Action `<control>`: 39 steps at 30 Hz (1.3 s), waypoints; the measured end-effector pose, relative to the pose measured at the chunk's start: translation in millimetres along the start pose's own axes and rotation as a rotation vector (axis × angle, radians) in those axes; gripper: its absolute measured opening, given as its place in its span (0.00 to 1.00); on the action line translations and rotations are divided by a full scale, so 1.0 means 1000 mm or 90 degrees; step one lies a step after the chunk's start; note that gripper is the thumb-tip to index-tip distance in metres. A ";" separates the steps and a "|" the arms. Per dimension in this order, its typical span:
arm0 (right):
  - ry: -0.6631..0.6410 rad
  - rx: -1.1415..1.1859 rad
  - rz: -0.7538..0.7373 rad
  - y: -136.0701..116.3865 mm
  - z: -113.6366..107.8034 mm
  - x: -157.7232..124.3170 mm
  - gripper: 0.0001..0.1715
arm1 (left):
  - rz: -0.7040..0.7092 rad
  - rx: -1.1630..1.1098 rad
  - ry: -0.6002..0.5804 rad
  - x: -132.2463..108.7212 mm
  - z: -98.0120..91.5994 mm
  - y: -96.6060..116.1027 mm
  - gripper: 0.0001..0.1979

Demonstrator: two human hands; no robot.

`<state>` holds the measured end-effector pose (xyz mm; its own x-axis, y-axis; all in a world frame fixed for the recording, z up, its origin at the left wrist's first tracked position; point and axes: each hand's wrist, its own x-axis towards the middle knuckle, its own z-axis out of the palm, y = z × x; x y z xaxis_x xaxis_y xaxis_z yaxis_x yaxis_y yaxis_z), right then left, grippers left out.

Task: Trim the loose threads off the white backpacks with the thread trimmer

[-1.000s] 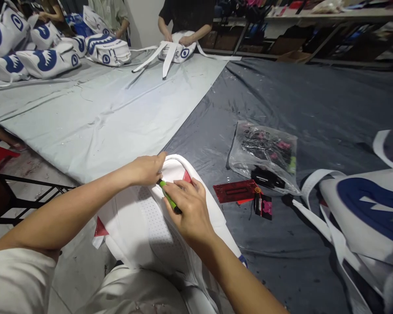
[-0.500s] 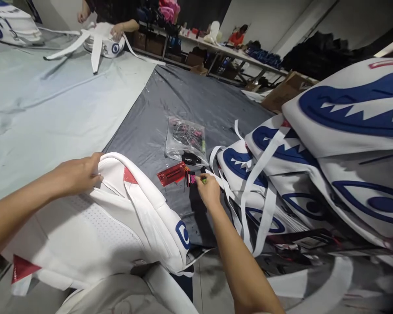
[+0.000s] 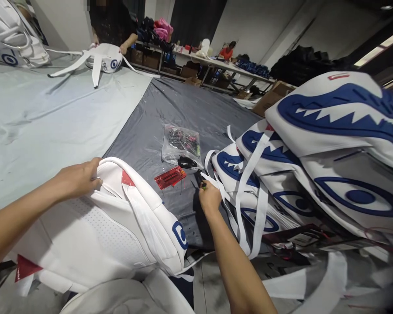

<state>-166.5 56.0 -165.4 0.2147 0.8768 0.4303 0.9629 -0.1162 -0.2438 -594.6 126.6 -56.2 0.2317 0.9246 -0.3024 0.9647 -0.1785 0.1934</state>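
A white backpack [image 3: 118, 235] with red corner patches and a blue eye motif lies on its side in front of me. My left hand [image 3: 81, 176] grips its upper edge, fingers curled over the rim. Over the grey table cover, my right hand [image 3: 210, 195] is closed in a pinch around a small dark piece with a bit of green, mostly hidden by the fingers. Left of that hand lies a red printed packet [image 3: 170, 178]. Just beyond is a clear plastic bag [image 3: 181, 141] of small black and pink parts, a black piece at its near edge.
Stacked white backpacks [image 3: 334, 144] with blue shark mouths rise on the right, their white straps [image 3: 253, 174] hanging close to my right forearm. Across the table a person handles another white bag [image 3: 105, 56]. A cardboard box [image 3: 271, 96] stands behind the stack.
My right hand has shifted slightly away from the red packet. The pink and black piece seen beside the packet no longer shows there. My left hand keeps its hold on the backpack.
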 end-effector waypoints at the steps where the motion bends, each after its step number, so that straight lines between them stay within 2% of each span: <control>1: 0.037 0.005 0.008 -0.003 -0.006 0.000 0.20 | -0.004 -0.003 -0.003 -0.001 0.000 0.000 0.28; 3: 0.105 0.051 -0.018 -0.019 -0.019 0.001 0.19 | -0.003 -0.029 0.016 -0.005 0.003 0.002 0.31; 4: 0.136 0.100 -0.068 -0.031 -0.026 0.001 0.17 | 0.009 -0.051 0.062 -0.009 0.005 0.003 0.32; 5: 0.162 0.162 -0.144 -0.046 -0.035 0.001 0.15 | 0.031 -0.073 0.140 -0.014 0.007 0.006 0.32; 8: 0.190 0.344 -0.369 -0.096 -0.061 -0.006 0.16 | 0.134 -0.133 0.447 -0.041 0.012 0.023 0.28; 9: 0.181 0.386 -0.415 -0.112 -0.068 -0.010 0.18 | 0.176 -0.175 0.497 -0.052 0.013 0.033 0.24; 10: 0.168 0.422 -0.452 -0.127 -0.074 -0.015 0.20 | 0.214 -0.241 0.488 -0.063 0.014 0.043 0.21; 11: 0.154 0.454 -0.488 -0.141 -0.079 -0.020 0.22 | 0.249 -0.330 0.428 -0.073 0.015 0.053 0.19; 14: 0.122 0.506 -0.581 -0.167 -0.085 -0.033 0.26 | 0.301 -0.614 0.127 -0.093 0.020 0.078 0.10; 15: 0.119 0.512 -0.582 -0.171 -0.086 -0.037 0.28 | 0.295 -0.664 0.086 -0.095 0.023 0.082 0.07; 16: 0.118 0.517 -0.546 -0.174 -0.086 -0.040 0.29 | 0.285 -0.681 0.100 -0.097 0.026 0.083 0.06; 18: 0.094 0.536 -0.408 -0.176 -0.087 -0.045 0.30 | 0.269 -0.649 0.227 -0.099 0.033 0.081 0.06; 20: 0.028 0.564 -0.312 -0.177 -0.090 -0.048 0.23 | 0.279 -0.605 0.336 -0.100 0.040 0.075 0.03; 21: -0.012 0.576 -0.316 -0.178 -0.091 -0.049 0.19 | 0.296 -0.594 0.365 -0.100 0.043 0.072 0.03; 23: -0.064 0.588 -0.385 -0.181 -0.094 -0.051 0.12 | 0.340 -0.564 0.403 -0.102 0.050 0.068 0.05; 25: -0.073 0.575 -0.433 -0.185 -0.095 -0.051 0.10 | 0.387 -0.510 0.425 -0.104 0.056 0.064 0.06; 28: -0.056 0.517 -0.435 -0.189 -0.092 -0.047 0.07 | 0.453 -0.406 0.451 -0.108 0.060 0.049 0.07; 30: -0.041 0.483 -0.403 -0.192 -0.087 -0.041 0.07 | 0.397 -0.333 0.519 -0.111 0.059 0.030 0.12; 32: -0.031 0.457 -0.372 -0.198 -0.080 -0.034 0.08 | 0.212 -0.269 0.571 -0.110 0.054 0.008 0.25; 33: -0.033 0.439 -0.365 -0.203 -0.077 -0.031 0.08 | 0.107 -0.248 0.548 -0.109 0.051 -0.002 0.31; 35: -0.066 0.375 -0.371 -0.215 -0.072 -0.024 0.11 | -0.038 -0.223 0.406 -0.106 0.047 -0.018 0.37; 37: -0.115 0.296 -0.378 -0.227 -0.071 -0.018 0.13 | -0.100 -0.214 0.272 -0.102 0.045 -0.025 0.36; 39: -0.120 0.258 -0.374 -0.236 -0.072 -0.013 0.15 | -0.127 -0.201 0.252 -0.099 0.047 -0.026 0.34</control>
<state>-385.1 38.1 -50.4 -0.3850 0.8106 0.4413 0.7662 0.5473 -0.3368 -637.1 23.6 -75.5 -0.0761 0.9971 0.0014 0.8867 0.0670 0.4574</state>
